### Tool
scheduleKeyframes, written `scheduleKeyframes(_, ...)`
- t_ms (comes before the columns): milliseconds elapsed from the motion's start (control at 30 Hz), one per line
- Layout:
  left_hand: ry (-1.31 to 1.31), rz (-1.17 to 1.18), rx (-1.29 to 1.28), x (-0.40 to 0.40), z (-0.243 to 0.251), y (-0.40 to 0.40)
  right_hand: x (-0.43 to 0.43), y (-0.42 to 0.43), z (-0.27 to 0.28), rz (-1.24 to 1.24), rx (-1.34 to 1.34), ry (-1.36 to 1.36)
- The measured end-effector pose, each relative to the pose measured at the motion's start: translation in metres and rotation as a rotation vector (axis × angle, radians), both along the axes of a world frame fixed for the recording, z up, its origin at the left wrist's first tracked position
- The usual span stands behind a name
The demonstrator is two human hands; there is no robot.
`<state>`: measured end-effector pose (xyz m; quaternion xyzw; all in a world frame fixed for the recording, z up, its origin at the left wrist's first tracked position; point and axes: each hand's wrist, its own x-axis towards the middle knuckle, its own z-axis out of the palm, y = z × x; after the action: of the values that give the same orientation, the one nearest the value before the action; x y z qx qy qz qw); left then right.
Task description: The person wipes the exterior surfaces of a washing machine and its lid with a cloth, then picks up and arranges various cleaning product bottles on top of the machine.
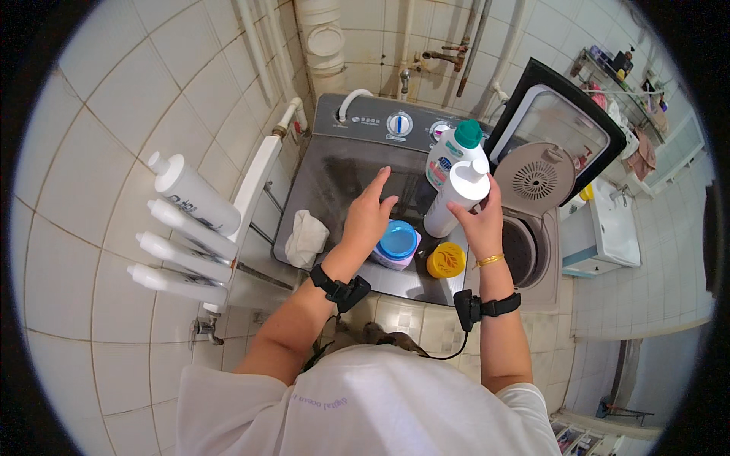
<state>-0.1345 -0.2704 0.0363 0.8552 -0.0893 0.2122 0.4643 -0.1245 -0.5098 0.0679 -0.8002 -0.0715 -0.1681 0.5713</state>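
Observation:
My right hand (482,222) grips a white plastic bottle (458,192) with a white cap, tilted over the top of a twin-tub washing machine (342,165). Close behind it stands a white detergent bottle (445,157) with a green cap. My left hand (368,214) hovers above the dark lid, fingers apart and holding nothing. Just below that hand is a jar with a blue lid (397,239). A yellow round container (446,260) with a leaf pattern sits to the jar's right. A crumpled white cloth (306,238) lies at the machine's left front corner.
The spin tub (522,253) is uncovered, its inner cover (536,179) and black-framed lid (562,122) raised. Several white bottles (197,196) line a narrow ledge (256,188) on the left. A tap (209,329) juts out below. Farther right is a washbasin (619,228).

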Motion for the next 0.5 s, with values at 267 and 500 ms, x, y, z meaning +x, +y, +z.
scheduleKeyframes(267, 0.098, 0.173, 0.077, -0.011, -0.012, 0.050, -0.001, 0.024, 0.017, 0.049, -0.073, -0.036)
scheduleKeyframes(500, 0.454, 0.340, 0.536, -0.028, -0.033, 0.099, 0.003, 0.051, 0.018, 0.087, -0.121, -0.001)
